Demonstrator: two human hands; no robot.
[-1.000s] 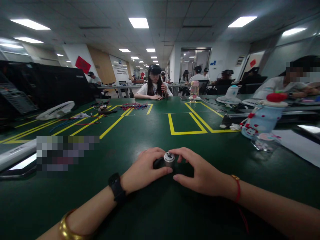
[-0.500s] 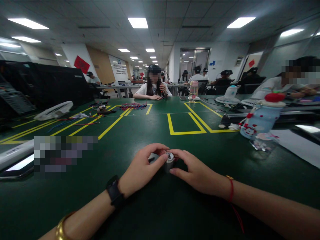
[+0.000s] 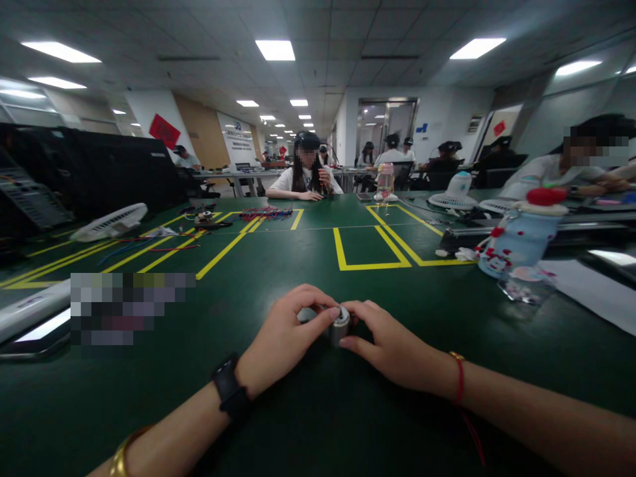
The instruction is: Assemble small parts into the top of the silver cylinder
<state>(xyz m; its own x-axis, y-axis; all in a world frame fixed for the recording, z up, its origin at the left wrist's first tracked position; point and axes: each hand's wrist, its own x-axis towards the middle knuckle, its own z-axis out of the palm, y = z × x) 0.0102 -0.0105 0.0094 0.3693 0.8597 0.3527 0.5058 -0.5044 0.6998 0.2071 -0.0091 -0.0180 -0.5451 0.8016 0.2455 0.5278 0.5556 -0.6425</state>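
Observation:
A small silvery metal cylinder [image 3: 340, 331], much like a small motor, stands upright on the green table with a pale, dark-marked end on top. My left hand [image 3: 293, 328] reaches in from the left, its thumb and fingertips closed at the cylinder's upper end. From the right, my right hand [image 3: 392, 341] grips the cylinder's side between thumb and fingers. Part of a grey item [image 3: 307, 315] shows through the gap inside my left hand; its kind is hidden. The fingertips behind the cylinder are mostly out of sight.
Yellow tape lines [image 3: 375, 267] mark the green table [image 3: 278, 437]. A blue bottle [image 3: 524, 232] and white paper [image 3: 591, 291] lie to the right. Wires [image 3: 265, 212], a white fan [image 3: 109, 222] and a tablet [image 3: 40, 334] are leftward. A person [image 3: 304, 175] sits opposite.
The cylinder's side shows a little more, and my left thumb has shifted slightly on its top. Both hands stay at it; the whole view has moved slightly.

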